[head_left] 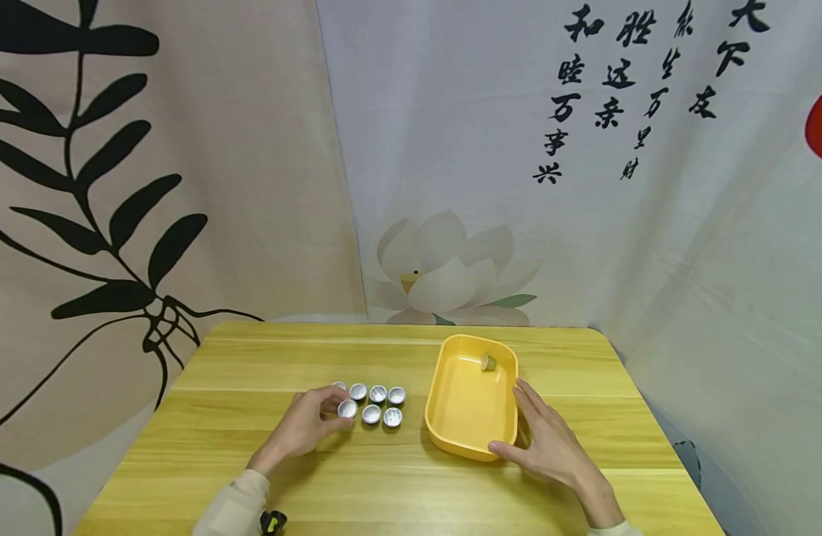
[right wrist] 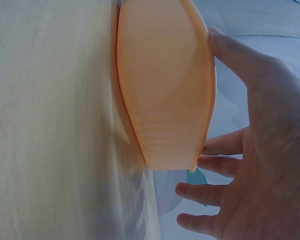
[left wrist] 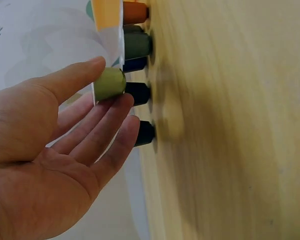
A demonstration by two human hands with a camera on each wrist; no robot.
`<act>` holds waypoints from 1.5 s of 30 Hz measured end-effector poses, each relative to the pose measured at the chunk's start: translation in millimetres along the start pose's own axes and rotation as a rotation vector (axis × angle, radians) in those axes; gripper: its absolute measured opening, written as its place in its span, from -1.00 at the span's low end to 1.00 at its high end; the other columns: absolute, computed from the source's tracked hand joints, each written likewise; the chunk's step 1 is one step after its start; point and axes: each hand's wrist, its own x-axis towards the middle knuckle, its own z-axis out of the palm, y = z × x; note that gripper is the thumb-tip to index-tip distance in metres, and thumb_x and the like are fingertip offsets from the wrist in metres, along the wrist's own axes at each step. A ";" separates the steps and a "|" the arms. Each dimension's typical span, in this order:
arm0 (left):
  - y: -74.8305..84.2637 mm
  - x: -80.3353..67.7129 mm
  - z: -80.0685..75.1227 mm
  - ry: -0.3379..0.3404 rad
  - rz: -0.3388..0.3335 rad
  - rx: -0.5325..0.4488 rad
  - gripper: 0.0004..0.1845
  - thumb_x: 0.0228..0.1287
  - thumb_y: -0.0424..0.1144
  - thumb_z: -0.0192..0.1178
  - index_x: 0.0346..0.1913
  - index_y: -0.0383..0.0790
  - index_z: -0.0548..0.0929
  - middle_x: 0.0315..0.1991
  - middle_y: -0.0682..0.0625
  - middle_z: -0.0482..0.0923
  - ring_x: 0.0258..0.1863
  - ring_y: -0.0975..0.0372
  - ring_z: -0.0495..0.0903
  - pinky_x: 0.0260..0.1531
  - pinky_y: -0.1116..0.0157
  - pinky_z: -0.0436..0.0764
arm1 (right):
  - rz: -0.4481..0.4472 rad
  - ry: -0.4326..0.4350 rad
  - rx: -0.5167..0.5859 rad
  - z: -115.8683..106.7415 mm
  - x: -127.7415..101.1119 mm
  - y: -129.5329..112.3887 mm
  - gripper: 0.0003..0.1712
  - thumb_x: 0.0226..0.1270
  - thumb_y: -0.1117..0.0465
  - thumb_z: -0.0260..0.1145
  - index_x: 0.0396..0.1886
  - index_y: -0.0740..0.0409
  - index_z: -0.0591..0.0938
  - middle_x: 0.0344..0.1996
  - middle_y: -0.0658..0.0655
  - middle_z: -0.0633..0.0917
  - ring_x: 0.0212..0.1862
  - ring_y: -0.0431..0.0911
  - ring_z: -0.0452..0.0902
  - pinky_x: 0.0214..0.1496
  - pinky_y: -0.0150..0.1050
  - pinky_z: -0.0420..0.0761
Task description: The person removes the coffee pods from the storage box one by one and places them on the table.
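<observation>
My left hand [head_left: 308, 422] pinches a light green coffee capsule [left wrist: 110, 84] between thumb and fingers. Its silver lid [head_left: 347, 409] faces up in the head view. The left wrist view has the capsule raised off the wood. Several more coffee capsules [head_left: 378, 394] stand lid up in two short rows by this hand; dark, green and orange sides show among them. Over on the right, the thumb and extended fingertips of my right hand [head_left: 550, 444] touch the rim of a yellow tray [head_left: 466, 420]. A greenish capsule [head_left: 488, 362] lies on its side inside, near the far end.
The wooden table [head_left: 304, 495] carries the capsules on the left and the tray on the right. Behind it hangs a pale curtain [head_left: 444, 149] with printed leaves, a lotus and characters. A dark wrist strap [head_left: 273, 522] shows at the left sleeve.
</observation>
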 end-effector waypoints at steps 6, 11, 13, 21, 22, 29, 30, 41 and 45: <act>-3.5 -2.2 5.2 -0.014 -0.023 -0.012 -0.63 0.35 -0.31 0.61 0.15 -0.29 0.78 0.06 -0.18 0.88 0.04 0.01 0.88 0.12 0.06 0.89 | 0.004 0.000 0.006 0.2 -0.8 0.4 0.40 0.33 -0.50 0.55 0.81 0.30 0.24 0.83 0.32 0.22 0.70 0.46 0.35 0.59 0.58 0.45; -4.8 -2.3 8.6 -0.007 -0.053 0.029 -0.65 0.36 -0.27 0.61 0.13 -0.21 0.78 0.04 -0.11 0.88 0.05 0.05 0.87 0.19 -0.02 0.87 | 0.000 0.002 0.004 0.3 -1.1 0.6 0.40 0.33 -0.50 0.54 0.81 0.31 0.24 0.83 0.32 0.21 0.69 0.46 0.36 0.59 0.58 0.45; -5.2 -1.6 9.8 0.002 -0.058 0.047 -0.65 0.36 -0.27 0.62 0.13 -0.20 0.79 0.03 -0.09 0.89 0.03 0.07 0.87 0.19 -0.02 0.87 | -0.001 0.001 0.005 0.3 -1.0 0.6 0.39 0.34 -0.50 0.54 0.81 0.31 0.24 0.83 0.32 0.21 0.69 0.47 0.36 0.58 0.58 0.46; -5.8 2.1 12.4 0.022 0.002 0.101 -0.70 0.34 -0.27 0.63 0.05 -0.17 0.81 -0.08 -0.03 0.88 -0.07 0.16 0.84 0.10 0.00 0.88 | 0.008 -0.007 0.006 0.4 -0.8 0.1 0.39 0.34 -0.51 0.54 0.81 0.29 0.23 0.84 0.32 0.20 0.66 0.51 0.38 0.56 0.59 0.49; -5.9 2.4 12.5 0.021 0.010 0.104 -0.71 0.34 -0.28 0.63 0.05 -0.17 0.81 -0.09 -0.03 0.88 -0.08 0.17 0.84 0.09 0.01 0.89 | 0.009 -0.006 0.007 0.3 -0.8 -0.1 0.39 0.34 -0.51 0.54 0.81 0.29 0.23 0.84 0.32 0.20 0.65 0.51 0.39 0.56 0.58 0.49; -6.5 4.0 13.5 0.036 0.035 0.138 -0.71 0.32 -0.30 0.64 0.04 -0.19 0.83 -0.16 -0.02 0.88 -0.17 0.24 0.80 -0.03 0.14 0.88 | 0.013 -0.007 0.005 0.0 -0.6 -0.9 0.39 0.34 -0.50 0.54 0.81 0.29 0.24 0.83 0.32 0.20 0.66 0.51 0.38 0.56 0.58 0.49; -6.6 4.4 13.8 0.038 0.035 0.144 -0.71 0.32 -0.30 0.64 0.05 -0.19 0.83 -0.17 -0.02 0.87 -0.18 0.25 0.79 -0.06 0.18 0.87 | 0.014 -0.008 0.005 0.0 -0.6 -1.0 0.39 0.34 -0.50 0.53 0.81 0.29 0.24 0.83 0.32 0.20 0.66 0.51 0.38 0.57 0.58 0.49; -5.2 6.0 15.1 0.052 0.016 0.140 -0.70 0.32 -0.31 0.64 0.06 -0.17 0.84 -0.12 -0.01 0.89 -0.18 0.27 0.81 -0.07 0.18 0.87 | 0.007 -0.007 0.004 -0.3 0.2 -0.9 0.38 0.35 -0.49 0.54 0.81 0.30 0.24 0.83 0.32 0.21 0.67 0.50 0.38 0.57 0.58 0.48; -5.1 6.2 15.4 0.055 0.011 0.135 -0.72 0.33 -0.32 0.63 0.05 -0.17 0.83 -0.12 -0.02 0.89 -0.18 0.26 0.81 -0.07 0.18 0.87 | 0.001 -0.006 0.000 0.3 0.3 -0.4 0.38 0.35 -0.48 0.54 0.81 0.31 0.23 0.83 0.34 0.22 0.68 0.47 0.36 0.58 0.58 0.46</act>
